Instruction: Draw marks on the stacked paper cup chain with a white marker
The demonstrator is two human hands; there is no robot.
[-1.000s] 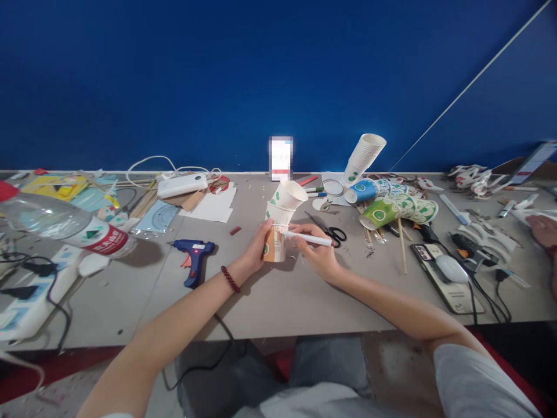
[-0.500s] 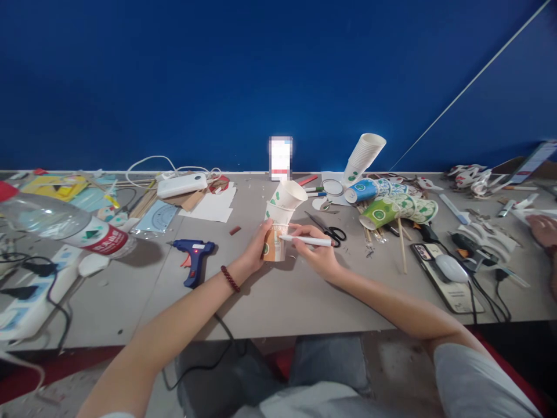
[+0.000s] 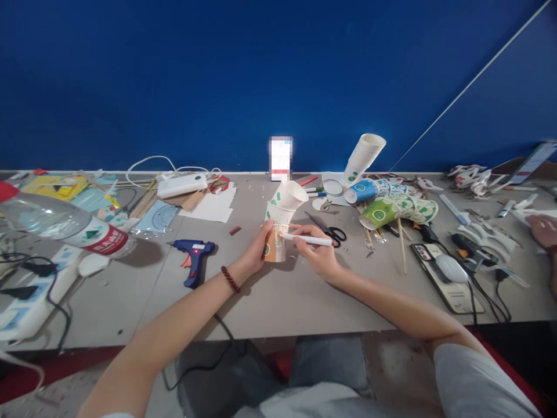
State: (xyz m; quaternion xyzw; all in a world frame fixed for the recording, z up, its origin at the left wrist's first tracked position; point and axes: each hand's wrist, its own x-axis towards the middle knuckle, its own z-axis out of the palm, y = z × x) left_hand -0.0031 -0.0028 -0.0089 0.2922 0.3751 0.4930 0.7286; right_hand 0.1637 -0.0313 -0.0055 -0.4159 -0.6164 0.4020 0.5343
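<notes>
Joined paper cups (image 3: 278, 216) form a bent column in front of me, with a white open-mouthed cup on top and an orange-coloured section at the bottom. My left hand (image 3: 257, 244) is closed around the lower left side of this column. In my right hand (image 3: 317, 251) is a white marker pen (image 3: 311, 239), gripped like a writing tool. Its tip meets the orange section, over some drawn outlines. Scissors (image 3: 333, 233) with black handles lie just behind my right hand. A blue hot glue gun (image 3: 198, 258) rests left of my left hand.
A phone (image 3: 281, 158) stands against the blue wall. Stacked white cups (image 3: 364, 157) and bent blue and green cup pieces (image 3: 398, 210) are at the right. A plastic bottle (image 3: 69, 223) leans at the left by a power strip (image 3: 41, 296). Another person's hand (image 3: 543, 227) is far right.
The white marker pen has shifted very slightly at the orange section. Both hands keep their grips, and the cups stay almost in the same place.
</notes>
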